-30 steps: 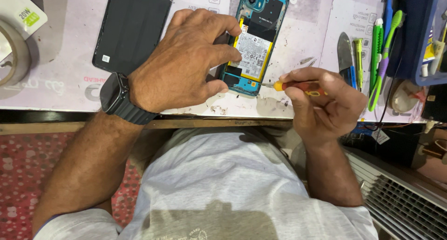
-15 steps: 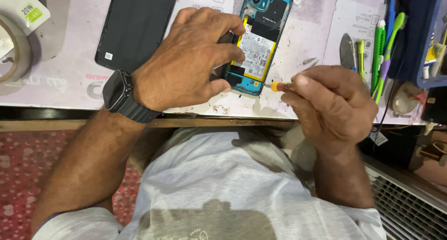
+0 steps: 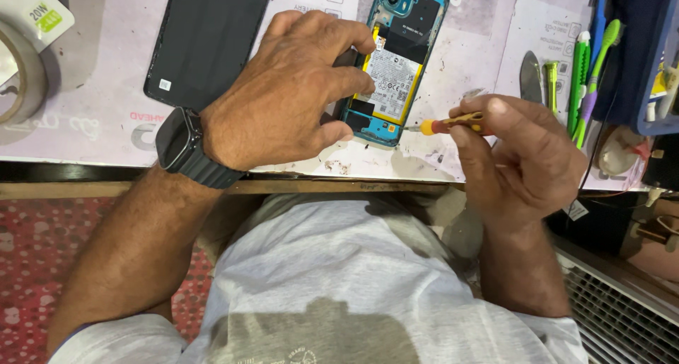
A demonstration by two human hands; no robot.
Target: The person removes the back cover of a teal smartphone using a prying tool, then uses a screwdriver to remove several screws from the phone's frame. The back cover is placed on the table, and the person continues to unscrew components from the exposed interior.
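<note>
Under both hands, a pale printed work mat (image 3: 92,124) covers the bench, stained and scuffed; its near edge sits on a wooden bench lip (image 3: 106,189) just below the wrists; a red patterned floor (image 3: 28,265) shows below the left forearm, and a ribbed grille (image 3: 622,314) sits under the right forearm.

Beyond the left wrist lies a detached black back cover (image 3: 205,42), flat on the mat; further out to the left of that hand, a roll of tape (image 3: 18,78); past the right hand, a cluster of green and purple tools (image 3: 590,67) and a metal spudger blade (image 3: 530,78).

Opened phone (image 3: 396,60) lies flat between the two hands; teal frame, back off, white-and-yellow battery exposed mid-body, black shielding and camera cluster at the far end; long axis runs away from the body, tilted slightly right at the top; camera end points away, bottom end toward the person.

Left hand (image 3: 290,88), black watch on the wrist, is curled over the phone's left edge, fingers clamping the frame; right hand (image 3: 523,159) is closed, pinching a small screwdriver (image 3: 453,122), yellow-orange handle; its shaft lies roughly horizontal, tip pointing left at the phone's lower right corner; can't tell if the tip touches.
</note>
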